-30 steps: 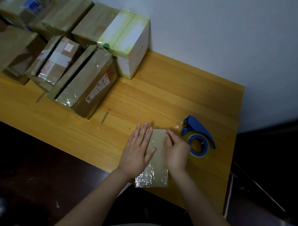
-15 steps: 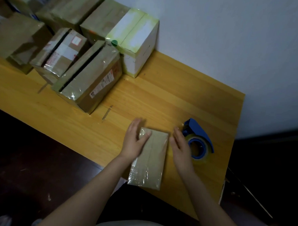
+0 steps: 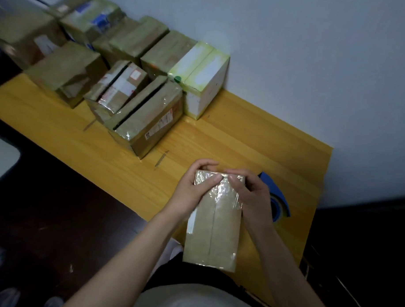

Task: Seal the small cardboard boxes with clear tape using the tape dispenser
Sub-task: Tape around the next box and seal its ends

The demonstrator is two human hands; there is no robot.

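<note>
Cardboard under glossy clear tape (image 3: 226, 193): the left hand (image 3: 189, 189) and right hand (image 3: 252, 196) are gripping the far end of the small box (image 3: 213, 234), fingers curled over it, thumbs pressing on top. Its near end is overhanging the wooden table (image 3: 231, 143). Just right of the box a blue tape dispenser (image 3: 279, 203) is lying; beyond it, taped boxes (image 3: 150, 119) are standing.

Small cardboard box (image 3: 214, 225): brown, oblong, lengthwise seam, clear tape (image 3: 225, 193) glossy over its far end, which my left hand (image 3: 191, 187) and right hand (image 3: 250, 194) grip. Tape dispenser (image 3: 279, 197): blue, lying just right of it.
</note>
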